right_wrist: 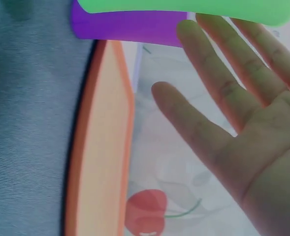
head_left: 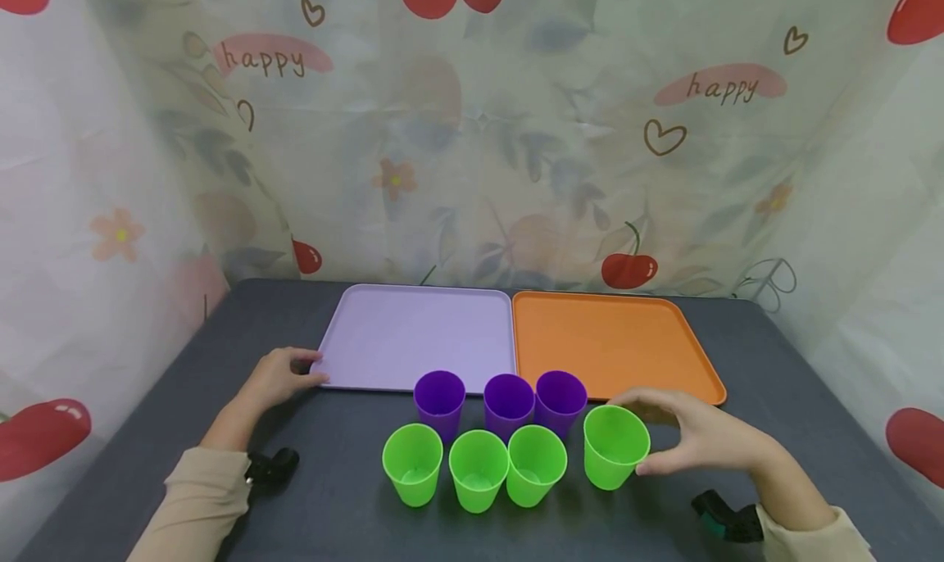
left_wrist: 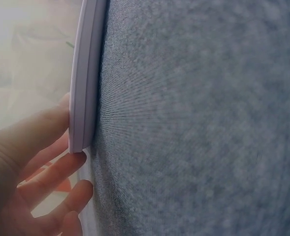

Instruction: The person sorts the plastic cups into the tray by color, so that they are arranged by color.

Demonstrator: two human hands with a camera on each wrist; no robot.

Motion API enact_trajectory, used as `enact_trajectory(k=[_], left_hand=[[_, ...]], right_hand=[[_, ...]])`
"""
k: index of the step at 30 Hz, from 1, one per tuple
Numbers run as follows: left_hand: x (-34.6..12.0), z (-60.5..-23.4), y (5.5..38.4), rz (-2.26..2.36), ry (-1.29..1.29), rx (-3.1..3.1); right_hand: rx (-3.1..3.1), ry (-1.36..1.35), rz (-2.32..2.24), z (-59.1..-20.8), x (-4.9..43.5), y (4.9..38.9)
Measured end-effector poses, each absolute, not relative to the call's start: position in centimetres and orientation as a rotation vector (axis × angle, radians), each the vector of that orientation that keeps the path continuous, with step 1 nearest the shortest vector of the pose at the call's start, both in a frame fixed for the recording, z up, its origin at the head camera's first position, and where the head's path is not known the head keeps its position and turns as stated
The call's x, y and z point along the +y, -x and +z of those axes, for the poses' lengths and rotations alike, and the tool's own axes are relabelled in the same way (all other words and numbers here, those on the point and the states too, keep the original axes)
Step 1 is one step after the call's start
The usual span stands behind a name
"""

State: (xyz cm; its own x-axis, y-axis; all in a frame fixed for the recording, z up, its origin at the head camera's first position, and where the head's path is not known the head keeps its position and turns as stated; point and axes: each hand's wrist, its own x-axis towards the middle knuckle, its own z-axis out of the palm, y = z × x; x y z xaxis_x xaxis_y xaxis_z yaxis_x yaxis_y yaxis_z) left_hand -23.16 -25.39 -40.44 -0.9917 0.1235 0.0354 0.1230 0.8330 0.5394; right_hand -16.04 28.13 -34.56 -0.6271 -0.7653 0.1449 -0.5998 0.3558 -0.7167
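Observation:
My right hand (head_left: 708,435) grips the rightmost green cup (head_left: 612,451), thumb at its near right side and fingers behind it. The cup is upright, its rim slightly larger and higher in view than its neighbours'. In the right wrist view the fingers (right_wrist: 218,83) stretch toward the cup's wall, some tips hidden behind it. At the left, my left hand (head_left: 276,378) holds the near left corner of a lilac tray (head_left: 420,333) between thumb and fingers; the left wrist view shows a fingertip touching that corner. Three more green cups (head_left: 479,468) stand in a row left of the held one.
Three purple cups (head_left: 509,406) stand behind the green row, close to the lilac tray's front edge. An orange tray (head_left: 605,341) lies against the lilac one on the right. Both trays lie on a dark grey table (head_left: 332,496), with a printed curtain (head_left: 479,177) around it.

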Motion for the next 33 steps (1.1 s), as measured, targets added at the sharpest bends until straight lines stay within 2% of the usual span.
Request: enact_trajectory(k=[15, 33], left_hand=[[-25.6, -40.2, 23.3, 0.861, -0.19, 2.985], [-25.7, -40.5, 23.3, 0.869, -0.162, 2.967]], right_hand=[[2.456, 1.27, -1.256, -30.5, 27.5, 16.4], [2.53, 1.399, -1.176, -27.3, 24.2, 19.1]])
